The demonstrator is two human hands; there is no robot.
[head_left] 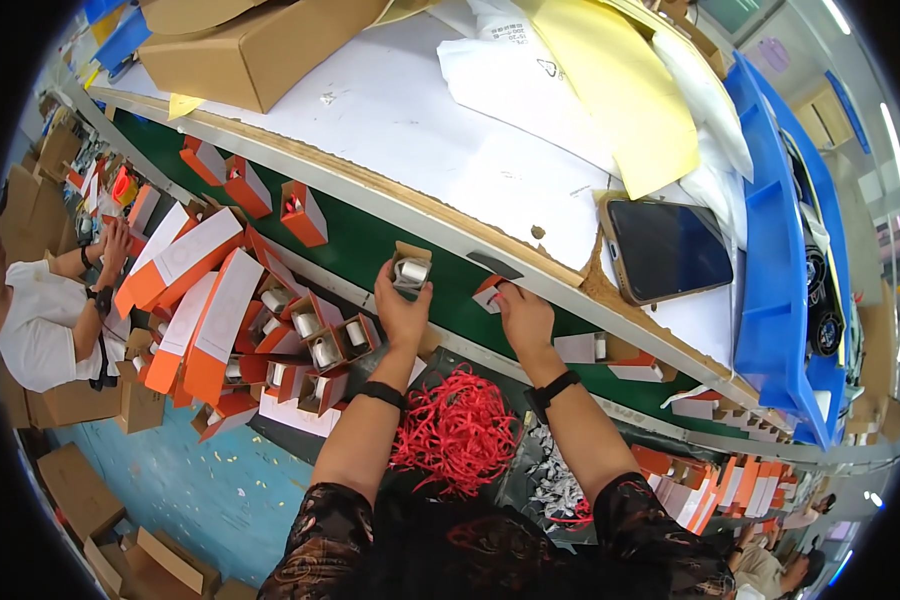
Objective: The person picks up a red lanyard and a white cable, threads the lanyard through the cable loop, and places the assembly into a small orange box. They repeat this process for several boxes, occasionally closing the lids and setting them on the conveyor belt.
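1. Left hand (402,315): gripping the small open carton (414,251), thumb and fingers round its sides, over the green belt (448,312). Open end faces up at you; a white cylinder (411,271) with silvery wrapping shows inside.
2. Hold that carton by its walls, firm but not squeezing; thin card would likely buckle. Mouth upward is best, so the cylinder shouldn't slide out.
3. Right hand (527,318): fingers bent at the orange-and-white carton (486,296), just below the shelf edge (510,251). Can't tell if it's a full grip or just touching; your fingers hide part of it.
4. Take that one by a solid side rather than a loose flap, and mind your knuckles under the shelf edge.
5. The two cartons are apart; leave that gap so the flaps don't snag.
6. Watch the red strips (455,430) heaped between your forearms; a stray one could catch on a carton.
7. Open-ended cartons (320,345) crowd your left side; swing that elbow narrowly or you might tip them.
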